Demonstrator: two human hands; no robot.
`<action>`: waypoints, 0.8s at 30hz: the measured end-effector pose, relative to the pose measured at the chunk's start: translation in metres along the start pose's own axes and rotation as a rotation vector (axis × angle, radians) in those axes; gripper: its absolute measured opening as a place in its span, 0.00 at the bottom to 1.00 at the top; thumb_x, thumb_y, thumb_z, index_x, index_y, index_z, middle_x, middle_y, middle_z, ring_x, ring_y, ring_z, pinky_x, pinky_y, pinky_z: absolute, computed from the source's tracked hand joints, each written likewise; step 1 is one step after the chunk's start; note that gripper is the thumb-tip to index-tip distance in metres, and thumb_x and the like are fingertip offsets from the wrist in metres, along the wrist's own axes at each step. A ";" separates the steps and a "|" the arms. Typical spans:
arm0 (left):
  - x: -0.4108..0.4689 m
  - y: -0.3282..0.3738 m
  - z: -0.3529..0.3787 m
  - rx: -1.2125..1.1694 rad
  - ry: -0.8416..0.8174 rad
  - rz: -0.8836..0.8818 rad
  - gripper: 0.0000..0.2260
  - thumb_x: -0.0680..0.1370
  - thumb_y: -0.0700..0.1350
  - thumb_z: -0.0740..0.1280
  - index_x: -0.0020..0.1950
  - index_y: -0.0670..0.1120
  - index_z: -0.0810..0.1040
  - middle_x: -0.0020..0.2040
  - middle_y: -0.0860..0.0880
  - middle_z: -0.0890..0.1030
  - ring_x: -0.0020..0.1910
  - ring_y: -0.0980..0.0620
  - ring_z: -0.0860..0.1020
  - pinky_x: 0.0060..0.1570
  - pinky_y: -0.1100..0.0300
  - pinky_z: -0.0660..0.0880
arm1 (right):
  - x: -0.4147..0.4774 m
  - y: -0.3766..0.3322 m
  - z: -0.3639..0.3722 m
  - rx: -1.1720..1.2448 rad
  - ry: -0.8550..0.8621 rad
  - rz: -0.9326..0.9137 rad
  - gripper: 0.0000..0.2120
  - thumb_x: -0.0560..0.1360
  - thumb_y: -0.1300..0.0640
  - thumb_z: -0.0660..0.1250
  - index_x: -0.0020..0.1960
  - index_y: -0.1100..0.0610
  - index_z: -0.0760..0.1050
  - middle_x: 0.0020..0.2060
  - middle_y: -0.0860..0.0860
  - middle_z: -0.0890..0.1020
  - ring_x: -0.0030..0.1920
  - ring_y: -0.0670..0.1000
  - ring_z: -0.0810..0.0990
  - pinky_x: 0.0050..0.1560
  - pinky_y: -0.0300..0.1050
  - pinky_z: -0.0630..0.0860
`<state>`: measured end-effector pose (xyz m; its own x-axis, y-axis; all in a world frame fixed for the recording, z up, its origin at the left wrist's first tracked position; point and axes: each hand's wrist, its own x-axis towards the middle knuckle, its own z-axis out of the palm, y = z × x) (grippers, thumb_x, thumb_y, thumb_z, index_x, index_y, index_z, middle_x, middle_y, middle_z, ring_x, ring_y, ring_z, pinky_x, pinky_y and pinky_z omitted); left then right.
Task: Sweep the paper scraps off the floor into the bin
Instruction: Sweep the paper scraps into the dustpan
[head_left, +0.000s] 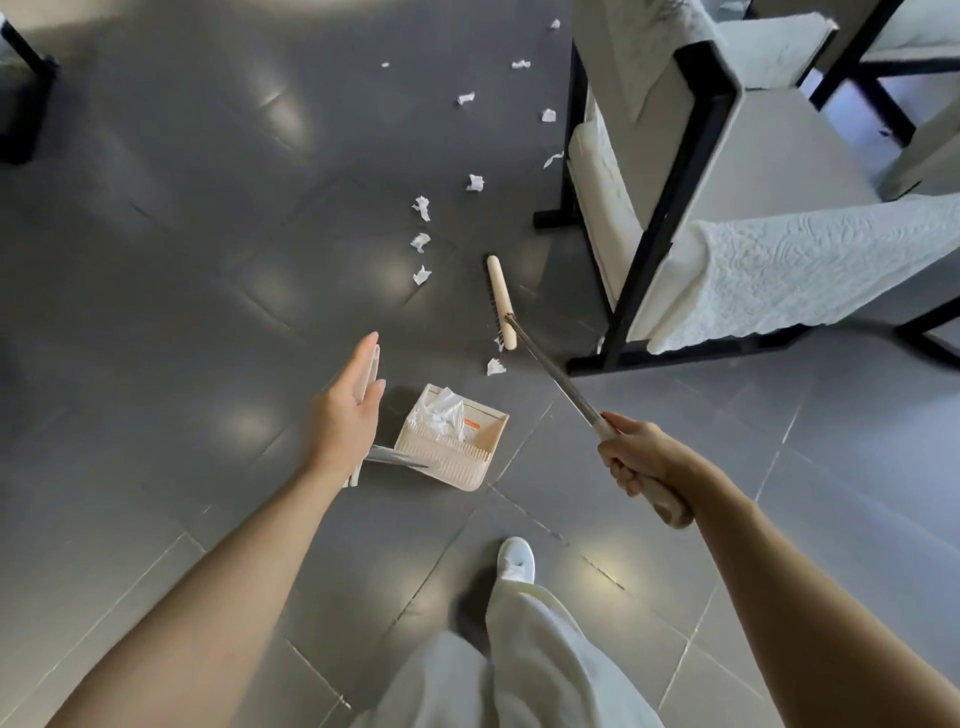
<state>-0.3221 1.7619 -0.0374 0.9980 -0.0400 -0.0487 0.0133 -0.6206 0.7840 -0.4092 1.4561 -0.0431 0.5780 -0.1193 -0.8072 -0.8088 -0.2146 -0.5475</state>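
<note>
You can count eleven loose paper scraps (422, 208) on the floor (208, 208), one broom (501, 301), one dustpan (470, 462), at least two white-cushioned chairs (779, 270), one white shoe (516, 558), and two hands: left hand (348, 410), right hand (636, 457).

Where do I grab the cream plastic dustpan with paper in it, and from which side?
Hold the long cream handle that stands up from the cream plastic dustpan, near its top. Come from the left, where the open left hand is beside it. It is slim, so fingers wrap round it.
</note>
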 end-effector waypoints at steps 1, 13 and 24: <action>0.013 0.003 0.003 0.005 -0.009 -0.014 0.23 0.79 0.36 0.62 0.73 0.51 0.67 0.63 0.64 0.69 0.63 0.62 0.71 0.52 0.83 0.60 | 0.011 -0.009 -0.004 -0.003 -0.005 0.016 0.23 0.75 0.68 0.57 0.68 0.53 0.67 0.27 0.54 0.70 0.24 0.48 0.67 0.22 0.40 0.68; 0.110 0.005 0.021 0.100 -0.114 0.008 0.24 0.80 0.38 0.62 0.74 0.52 0.66 0.66 0.58 0.73 0.65 0.53 0.73 0.57 0.71 0.63 | 0.046 -0.061 -0.011 0.087 -0.009 0.070 0.15 0.76 0.67 0.57 0.57 0.53 0.73 0.29 0.55 0.71 0.23 0.48 0.67 0.22 0.40 0.68; 0.174 0.009 0.025 0.082 -0.187 0.077 0.24 0.79 0.36 0.63 0.74 0.50 0.66 0.69 0.54 0.73 0.66 0.55 0.72 0.54 0.82 0.59 | 0.074 -0.099 -0.013 0.013 0.166 0.043 0.29 0.73 0.68 0.58 0.73 0.53 0.65 0.25 0.54 0.71 0.21 0.50 0.67 0.22 0.40 0.68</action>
<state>-0.1499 1.7302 -0.0540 0.9669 -0.2299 -0.1109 -0.0750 -0.6714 0.7373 -0.2852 1.4558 -0.0456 0.5516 -0.2873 -0.7831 -0.8341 -0.1929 -0.5168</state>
